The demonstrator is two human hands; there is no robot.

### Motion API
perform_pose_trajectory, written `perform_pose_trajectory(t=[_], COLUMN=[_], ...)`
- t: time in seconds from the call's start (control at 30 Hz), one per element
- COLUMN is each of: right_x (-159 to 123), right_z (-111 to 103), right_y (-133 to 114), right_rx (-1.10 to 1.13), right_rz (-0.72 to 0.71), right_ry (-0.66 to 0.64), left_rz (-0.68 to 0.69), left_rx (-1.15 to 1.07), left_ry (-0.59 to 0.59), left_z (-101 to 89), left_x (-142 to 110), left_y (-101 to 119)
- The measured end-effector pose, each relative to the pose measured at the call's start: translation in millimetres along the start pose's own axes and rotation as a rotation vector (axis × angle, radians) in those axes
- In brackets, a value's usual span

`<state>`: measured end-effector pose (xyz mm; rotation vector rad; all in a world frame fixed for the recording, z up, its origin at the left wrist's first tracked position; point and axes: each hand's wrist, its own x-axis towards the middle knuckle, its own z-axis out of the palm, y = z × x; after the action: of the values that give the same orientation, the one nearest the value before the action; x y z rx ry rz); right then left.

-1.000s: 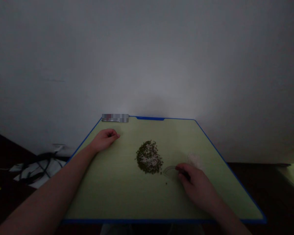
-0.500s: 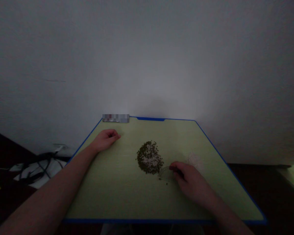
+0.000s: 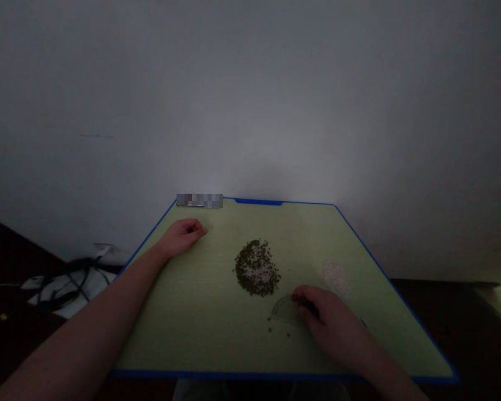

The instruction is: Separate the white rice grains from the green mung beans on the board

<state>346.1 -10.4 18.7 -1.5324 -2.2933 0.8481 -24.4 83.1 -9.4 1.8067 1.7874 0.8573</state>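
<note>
A clear protractor (image 3: 284, 309) with a curved edge is pinched in my right hand (image 3: 323, 314), low over the table just below a heap. That heap (image 3: 256, 267) is of small dark green-brown grains, with pale grains mixed over its middle. A few stray dark grains (image 3: 270, 329) lie below the protractor. To the right, behind my right hand, is a smaller spread of pale grains (image 3: 336, 275). My left hand (image 3: 183, 236) rests on the table left of the heap, fingers curled closed, with nothing visible in them.
The pale green folding table (image 3: 183, 334) has a blue rim and stands against a grey wall (image 3: 250, 111). A blurred-out flat object (image 3: 199, 200) lies at its far left corner. Dark cables (image 3: 73, 284) lie beyond the left edge. A small dark bit (image 3: 363, 323) shows beside my right wrist.
My right hand and the protractor have moved nearer to me, away from the heap. Some stray dark grains now sit closer to the front. My left hand stays put.
</note>
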Motion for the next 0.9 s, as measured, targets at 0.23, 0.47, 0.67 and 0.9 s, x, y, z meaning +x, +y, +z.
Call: perform_pose_trajectory(t=[0.23,0.47,0.67,0.9], right_x=[-2,-12,-25,-32], right_z=[6,15,22,25], right_y=[-4,-13,-17,-22], right_rx=[0.012,0.036,0.054,0.069], right_rz=[-0.016,-0.033,-0.014,0.024], right_ry=[-0.012,-0.04,-0.085,-0.114], left_rz=[0.016,0.001,0.006,0.004], left_rx=[0.007,-0.013,-0.028,-0.026], left_ry=[0.003,0.003,0.0,0.008], left_z=[-0.4,-0.3,-0.1,0.9], left_x=[-1,-2,-1,-1], left_y=[1,2,3,1])
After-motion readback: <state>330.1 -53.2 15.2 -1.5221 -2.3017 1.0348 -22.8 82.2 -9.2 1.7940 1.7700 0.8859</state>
